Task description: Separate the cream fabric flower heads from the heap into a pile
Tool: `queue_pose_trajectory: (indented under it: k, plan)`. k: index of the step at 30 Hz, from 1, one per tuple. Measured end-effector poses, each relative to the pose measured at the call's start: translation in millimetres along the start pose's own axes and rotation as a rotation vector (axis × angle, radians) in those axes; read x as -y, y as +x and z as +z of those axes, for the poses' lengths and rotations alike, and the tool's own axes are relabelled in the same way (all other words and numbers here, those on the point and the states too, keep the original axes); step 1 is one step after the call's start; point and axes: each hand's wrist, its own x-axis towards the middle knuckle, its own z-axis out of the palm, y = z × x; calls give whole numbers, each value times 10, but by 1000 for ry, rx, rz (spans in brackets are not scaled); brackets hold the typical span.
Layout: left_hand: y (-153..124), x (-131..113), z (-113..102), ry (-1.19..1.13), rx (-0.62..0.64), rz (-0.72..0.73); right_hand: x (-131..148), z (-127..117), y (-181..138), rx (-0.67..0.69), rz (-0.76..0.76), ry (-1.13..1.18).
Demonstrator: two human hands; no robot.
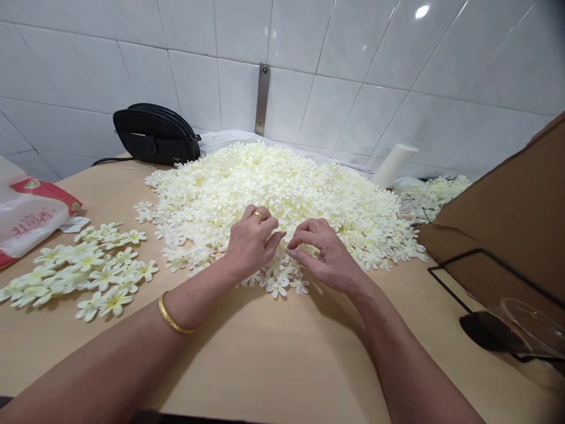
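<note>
The left hand and right hand are at the front of the white flower pile on the table, fingers bent narrowly; I cannot tell if they hold something. Red writing on the packet and the small mark on the black bag are unreadable.

Bright, diffuse illumination. Glare on wall tiles beyond the right hand; soft shadow on counter below it; far-right upper corner darkened, edges stretched.
</note>
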Motion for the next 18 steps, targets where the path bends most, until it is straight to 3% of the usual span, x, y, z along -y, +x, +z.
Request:
queue_pose_trajectory:
  k: [11, 18]
  plan:
    - [-7, -9, -6, -24, 29, -6, 31, -102, -30, 305, 37, 33]
    - [-13, -25, -19, -70, 22, -3, 67, -62, -26, 236, 36, 95]
